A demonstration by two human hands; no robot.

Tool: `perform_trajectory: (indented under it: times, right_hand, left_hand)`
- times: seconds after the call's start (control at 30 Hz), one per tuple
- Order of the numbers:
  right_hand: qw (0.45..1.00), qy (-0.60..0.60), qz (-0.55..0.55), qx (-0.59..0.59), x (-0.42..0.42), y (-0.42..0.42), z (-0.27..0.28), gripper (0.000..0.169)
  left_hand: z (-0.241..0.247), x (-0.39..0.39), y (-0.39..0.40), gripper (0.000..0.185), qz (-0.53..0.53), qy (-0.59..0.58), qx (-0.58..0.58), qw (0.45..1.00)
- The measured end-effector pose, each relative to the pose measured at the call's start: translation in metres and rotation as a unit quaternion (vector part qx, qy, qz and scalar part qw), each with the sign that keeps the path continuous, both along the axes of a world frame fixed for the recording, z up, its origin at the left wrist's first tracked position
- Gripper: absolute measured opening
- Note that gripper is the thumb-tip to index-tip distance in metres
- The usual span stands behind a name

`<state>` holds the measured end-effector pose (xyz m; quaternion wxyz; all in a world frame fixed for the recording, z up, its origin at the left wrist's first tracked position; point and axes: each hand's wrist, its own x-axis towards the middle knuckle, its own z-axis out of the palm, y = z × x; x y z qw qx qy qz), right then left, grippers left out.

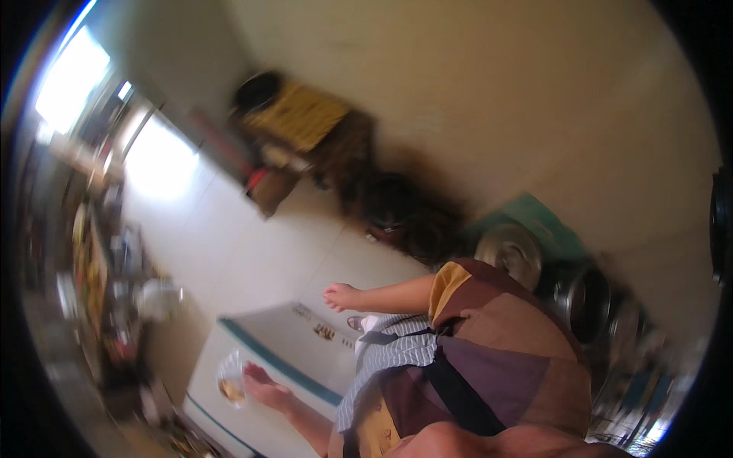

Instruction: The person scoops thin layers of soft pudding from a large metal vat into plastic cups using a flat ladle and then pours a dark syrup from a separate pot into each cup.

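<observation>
My left hand (266,387) is at the lower middle, over a white appliance-like unit (209,366) with teal edges. Its fingers are at the side of a clear container (231,380), which has something yellow-brown in it and seems held in them. Above it in the picture, my right hand (342,297) hangs over the pale tiled floor with its fingers curled in; nothing shows in it. A striped apron (395,343) covers my front, and one sandaled foot (355,323) shows below the right hand.
A blackened stove area with dark pots (389,200) stands along the wall. Beyond it, a black pan (257,93) sits by a yellow surface (300,114). A round metal lid (509,255) and a green panel (538,220) are behind my right arm. Blurred clutter (109,286) lines the left.
</observation>
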<state>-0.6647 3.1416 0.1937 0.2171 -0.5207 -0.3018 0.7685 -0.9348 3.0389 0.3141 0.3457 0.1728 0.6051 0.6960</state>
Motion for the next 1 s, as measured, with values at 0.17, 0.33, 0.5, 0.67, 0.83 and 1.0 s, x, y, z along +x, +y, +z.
perform_trajectory:
  times: [0.17, 0.33, 0.5, 0.67, 0.83, 1.0]
  right_hand:
    - [0.957, -0.139, -0.252, 0.030, 0.260, -0.096, -0.037, 0.022]
    - [0.698, -0.176, -0.692, 0.054, 0.435, -0.331, 0.002, 0.019]
    - [0.367, -0.185, -0.911, -0.022, 0.423, -0.623, 0.003, 0.018]
    - [0.158, -0.305, -0.926, -0.159, 0.362, -0.887, -0.031, 0.025]
    - [0.022, -0.324, -0.933, -0.155, 0.400, -1.118, -0.059, 0.025]
    - [0.045, -0.524, -0.733, -0.432, 0.469, -1.347, -0.059, 0.055]
  left_hand:
    - [-0.017, 0.176, 0.066, 0.042, -0.345, 0.031, -0.051, 0.937]
    - [-0.058, 0.310, 0.141, 0.036, -0.608, 0.084, -0.025, 0.789]
    - [-0.020, 0.494, 0.084, 0.020, -0.798, 0.134, -0.004, 0.587]
    - [0.001, 0.624, -0.144, 0.024, -0.863, 0.058, 0.023, 0.501]
    - [-0.035, 0.691, -0.359, 0.027, -0.935, 0.197, 0.088, 0.283]
    - [-0.231, 0.753, -0.434, 0.034, -0.963, 0.194, -0.155, 0.101]
